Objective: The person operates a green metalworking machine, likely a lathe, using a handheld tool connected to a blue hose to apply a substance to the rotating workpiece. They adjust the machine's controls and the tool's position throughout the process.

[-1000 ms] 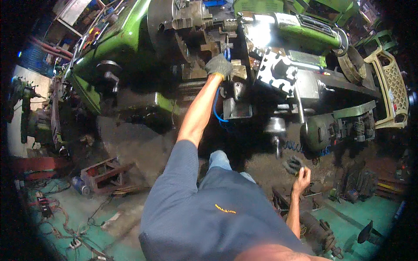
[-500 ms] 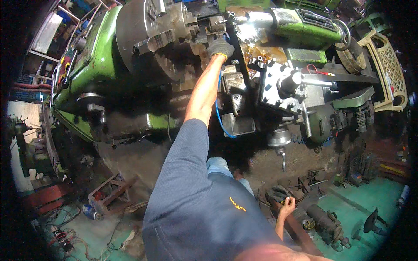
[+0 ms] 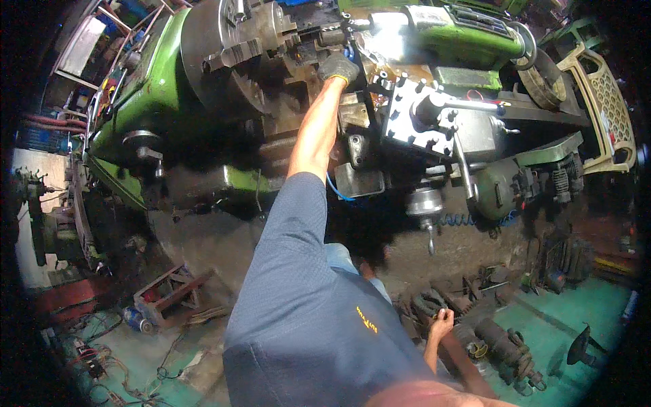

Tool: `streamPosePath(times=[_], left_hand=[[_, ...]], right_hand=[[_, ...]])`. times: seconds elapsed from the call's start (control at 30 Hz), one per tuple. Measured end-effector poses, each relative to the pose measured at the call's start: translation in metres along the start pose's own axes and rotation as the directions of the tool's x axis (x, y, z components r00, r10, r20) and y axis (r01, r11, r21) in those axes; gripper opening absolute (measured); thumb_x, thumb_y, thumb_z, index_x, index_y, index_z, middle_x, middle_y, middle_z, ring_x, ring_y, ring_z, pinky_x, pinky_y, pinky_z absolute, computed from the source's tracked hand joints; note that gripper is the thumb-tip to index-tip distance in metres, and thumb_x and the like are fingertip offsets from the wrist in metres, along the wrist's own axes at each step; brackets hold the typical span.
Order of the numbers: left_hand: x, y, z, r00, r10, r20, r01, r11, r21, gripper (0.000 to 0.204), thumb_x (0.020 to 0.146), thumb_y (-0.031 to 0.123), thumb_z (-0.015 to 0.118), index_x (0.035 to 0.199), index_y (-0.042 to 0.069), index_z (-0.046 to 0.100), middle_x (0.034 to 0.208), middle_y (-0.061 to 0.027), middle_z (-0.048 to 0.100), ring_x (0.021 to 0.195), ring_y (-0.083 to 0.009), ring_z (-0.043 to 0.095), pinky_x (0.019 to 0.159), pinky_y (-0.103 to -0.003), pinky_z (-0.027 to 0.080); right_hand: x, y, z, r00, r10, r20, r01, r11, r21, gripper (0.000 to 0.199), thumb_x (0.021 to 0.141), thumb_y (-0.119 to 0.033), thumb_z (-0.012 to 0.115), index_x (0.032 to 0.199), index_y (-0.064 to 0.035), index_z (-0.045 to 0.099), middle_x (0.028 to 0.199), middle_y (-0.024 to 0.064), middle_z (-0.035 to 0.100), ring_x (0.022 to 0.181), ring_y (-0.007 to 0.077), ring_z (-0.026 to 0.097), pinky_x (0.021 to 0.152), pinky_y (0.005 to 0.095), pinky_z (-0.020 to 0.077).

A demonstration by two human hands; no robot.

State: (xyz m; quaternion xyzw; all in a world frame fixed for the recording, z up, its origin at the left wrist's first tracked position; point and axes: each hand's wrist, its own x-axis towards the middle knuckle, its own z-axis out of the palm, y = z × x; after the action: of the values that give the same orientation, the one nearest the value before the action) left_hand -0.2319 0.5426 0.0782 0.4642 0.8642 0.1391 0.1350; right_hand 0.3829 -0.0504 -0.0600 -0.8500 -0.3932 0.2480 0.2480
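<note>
My left hand [image 3: 338, 68], in a dark grey glove with a yellow cuff, reaches forward between the lathe's chuck and its tool post. Its fingers close round a blue air hose [image 3: 350, 52]; the grip itself is mostly hidden by the glove. The hose shows again below, beside my forearm. Just beyond the hand, a twist drill bit [image 3: 332, 27] points from the tailstock [image 3: 441, 34] toward the large chuck [image 3: 210, 47]. Low at the right, my bare right hand [image 3: 441, 325] has its fingers pinched together beside a dark, glove-like piece [image 3: 428, 302]. Whether it holds that piece is unclear.
A square tool post [image 3: 407, 125] with lever handles stands right of my left arm. Beneath it juts a carriage handwheel [image 3: 425, 201]. A beige plastic chair [image 3: 607, 112] is at the far right. Metal parts and a motor [image 3: 505, 346] lie on the green floor.
My left hand stays by the chuck on the hose, shifted slightly up and left in view. Tool post and tailstock appear further left and higher. My right hand keeps its pinch.
</note>
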Motion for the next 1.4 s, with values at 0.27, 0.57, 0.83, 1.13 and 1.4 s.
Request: streamPosePath(times=[0.27, 0.57, 0.83, 1.13, 1.4], left_hand=[[0.001, -0.017, -0.003, 0.997, -0.079, -0.024, 0.080, 0.996, 0.044, 0.042, 0.077, 0.029, 0.064, 0.112, 0.007, 0.074, 0.123, -0.0194, 0.067, 0.116, -0.0337, 0.065, 0.094, -0.042, 0.053], [0.006, -0.015, 0.004, 0.990, -0.136, -0.039, 0.137, 0.991, 0.012, 0.045, 0.077, 0.033, 0.066, 0.113, 0.007, 0.073, 0.123, -0.0190, 0.068, 0.114, -0.0329, 0.066, 0.094, -0.043, 0.054], [-0.009, -0.001, 0.015, 0.998, -0.061, 0.021, 0.058, 0.990, 0.129, 0.046, 0.079, 0.035, 0.065, 0.114, 0.007, 0.073, 0.123, -0.0180, 0.068, 0.114, -0.0329, 0.066, 0.093, -0.044, 0.054], [0.036, -0.014, 0.053, 1.000, 0.022, 0.016, -0.025, 0.976, 0.217, 0.049, 0.082, 0.038, 0.061, 0.119, 0.007, 0.071, 0.128, -0.0172, 0.065, 0.119, -0.0320, 0.063, 0.096, -0.045, 0.052], [0.002, -0.010, 0.023, 0.996, -0.064, 0.065, 0.051, 0.981, 0.185, 0.069, 0.089, 0.061, 0.051, 0.129, 0.007, 0.064, 0.138, -0.0159, 0.059, 0.128, -0.0327, 0.057, 0.103, -0.048, 0.047]], right_hand=[[-0.002, 0.011, -0.023, 0.998, 0.069, -0.004, -0.069, 0.997, -0.021, 0.013, 0.094, -0.009, 0.065, 0.092, 0.0015, 0.057, 0.079, 0.0061, 0.057, 0.069, 0.0157, 0.051, 0.063, 0.0339, 0.0447], [0.003, 0.031, -0.028, 0.981, 0.181, 0.072, -0.185, 0.982, 0.047, 0.009, 0.093, -0.007, 0.064, 0.093, 0.0019, 0.060, 0.076, 0.0061, 0.057, 0.063, 0.0140, 0.051, 0.057, 0.0327, 0.0436], [0.012, 0.041, -0.016, 0.988, 0.087, 0.130, -0.078, 0.995, -0.069, 0.015, 0.096, -0.014, 0.065, 0.093, -0.0009, 0.057, 0.074, 0.0024, 0.054, 0.065, 0.0124, 0.047, 0.059, 0.0324, 0.0438], [0.038, 0.064, 0.000, 0.970, 0.071, 0.231, -0.088, 0.994, 0.063, 0.013, 0.099, -0.013, 0.061, 0.091, -0.0057, 0.054, 0.077, -0.0019, 0.049, 0.066, 0.0090, 0.046, 0.058, 0.0300, 0.0446], [0.031, 0.049, 0.001, 0.972, 0.135, 0.193, -0.148, 0.987, 0.056, 0.009, 0.096, -0.009, 0.062, 0.090, -0.0033, 0.058, 0.076, 0.0006, 0.053, 0.066, 0.0113, 0.051, 0.059, 0.0299, 0.0469]])
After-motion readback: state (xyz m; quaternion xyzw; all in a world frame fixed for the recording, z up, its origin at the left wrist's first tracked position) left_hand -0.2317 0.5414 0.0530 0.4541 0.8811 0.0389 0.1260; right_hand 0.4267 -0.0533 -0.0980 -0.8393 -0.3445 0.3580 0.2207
